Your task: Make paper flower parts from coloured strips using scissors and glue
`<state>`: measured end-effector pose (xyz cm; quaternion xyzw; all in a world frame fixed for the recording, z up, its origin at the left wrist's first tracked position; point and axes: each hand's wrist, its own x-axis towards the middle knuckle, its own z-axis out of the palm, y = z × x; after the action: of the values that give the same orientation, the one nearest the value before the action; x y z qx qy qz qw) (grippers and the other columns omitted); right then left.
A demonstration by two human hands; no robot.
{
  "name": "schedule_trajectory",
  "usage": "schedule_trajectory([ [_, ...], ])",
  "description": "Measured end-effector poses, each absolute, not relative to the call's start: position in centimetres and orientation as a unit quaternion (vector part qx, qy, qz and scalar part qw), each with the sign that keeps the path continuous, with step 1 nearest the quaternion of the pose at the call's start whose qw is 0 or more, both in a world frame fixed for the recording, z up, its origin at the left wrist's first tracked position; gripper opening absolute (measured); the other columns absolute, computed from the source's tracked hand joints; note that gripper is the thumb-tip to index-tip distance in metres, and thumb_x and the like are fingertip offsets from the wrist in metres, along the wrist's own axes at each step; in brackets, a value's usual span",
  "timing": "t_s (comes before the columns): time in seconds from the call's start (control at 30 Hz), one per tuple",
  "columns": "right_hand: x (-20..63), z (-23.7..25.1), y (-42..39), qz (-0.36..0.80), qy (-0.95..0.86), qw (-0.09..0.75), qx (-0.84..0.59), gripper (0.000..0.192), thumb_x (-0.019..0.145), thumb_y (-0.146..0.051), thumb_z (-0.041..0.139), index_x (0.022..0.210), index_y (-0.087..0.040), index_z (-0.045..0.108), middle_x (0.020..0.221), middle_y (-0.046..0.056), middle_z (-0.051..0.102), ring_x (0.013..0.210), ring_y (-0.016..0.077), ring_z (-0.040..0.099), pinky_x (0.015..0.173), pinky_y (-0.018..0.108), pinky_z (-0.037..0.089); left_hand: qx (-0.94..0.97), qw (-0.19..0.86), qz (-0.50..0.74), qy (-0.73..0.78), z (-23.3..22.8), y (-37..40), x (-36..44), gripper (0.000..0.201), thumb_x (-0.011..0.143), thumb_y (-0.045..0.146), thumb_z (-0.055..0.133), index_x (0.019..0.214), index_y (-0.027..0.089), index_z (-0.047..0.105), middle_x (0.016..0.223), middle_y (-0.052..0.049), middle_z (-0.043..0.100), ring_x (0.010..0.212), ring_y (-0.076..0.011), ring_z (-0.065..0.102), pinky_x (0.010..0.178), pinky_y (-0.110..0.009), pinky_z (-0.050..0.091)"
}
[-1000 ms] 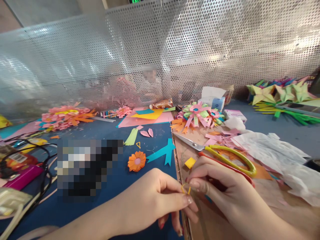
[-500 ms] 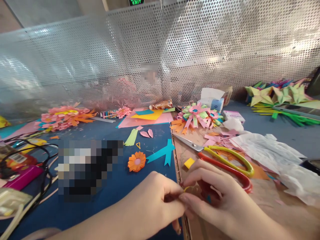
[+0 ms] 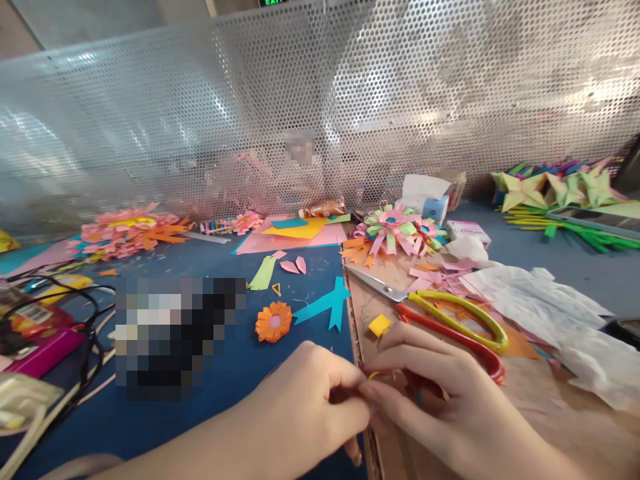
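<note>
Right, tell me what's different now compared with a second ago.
The left hand and right hand have closed together: fingertips that stood slightly apart around the small yellow paper strip now pinch it tight, so only a sliver shows. Both keep hold of it. The scissors, orange paper flower, yellow square scrap and teal cutout lie as before.

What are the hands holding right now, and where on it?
Both the left hand and right hand pinch a small yellow paper strip between their fingertips, mostly hidden; which part cannot be told.
</note>
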<state>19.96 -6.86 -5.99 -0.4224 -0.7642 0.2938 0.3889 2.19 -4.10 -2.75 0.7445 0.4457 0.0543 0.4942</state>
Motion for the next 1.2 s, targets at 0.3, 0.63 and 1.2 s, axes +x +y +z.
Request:
schedule_trajectory([
  [0.3,19.9,-5.9,-6.8,0.266,-0.774,0.398,-0.415,0.015,0.085,-0.018,0.054,0.088,-0.020,0.068,0.083,0.003,0.063,0.071,0.0112,0.060,0.062,0.020,0.052,0.738,0.496,0.017,0.458,-0.9,-4.1,2.9,0.025,0.078,0.025,0.044,0.062,0.014,0.061,0.061,-0.002,0.066,0.056,-0.0117,0.057,0.053,-0.018,0.039],
  [0.63,20.1,-6.4,-6.9,0.235,-0.782,0.405,-0.411,0.015,0.083,-0.021,0.058,0.093,-0.017,0.069,0.085,0.005,0.064,0.073,0.0113,0.062,0.060,0.018,0.052,0.751,0.474,0.039,0.459,-2.2,-4.1,2.6,0.023,0.078,0.021,0.043,0.061,0.015,0.057,0.059,0.001,0.065,0.053,-0.0095,0.055,0.050,-0.017,0.036],
  [1.2,19.9,-5.9,-7.0,0.234,-0.785,0.417,-0.393,0.019,0.084,-0.015,0.055,0.094,-0.021,0.070,0.085,0.004,0.064,0.077,0.0123,0.063,0.068,0.019,0.054,0.754,0.468,0.043,0.459,-2.4,-4.2,2.5,0.024,0.077,0.021,0.043,0.058,0.015,0.056,0.058,0.000,0.065,0.049,-0.0093,0.053,0.048,-0.017,0.036],
])
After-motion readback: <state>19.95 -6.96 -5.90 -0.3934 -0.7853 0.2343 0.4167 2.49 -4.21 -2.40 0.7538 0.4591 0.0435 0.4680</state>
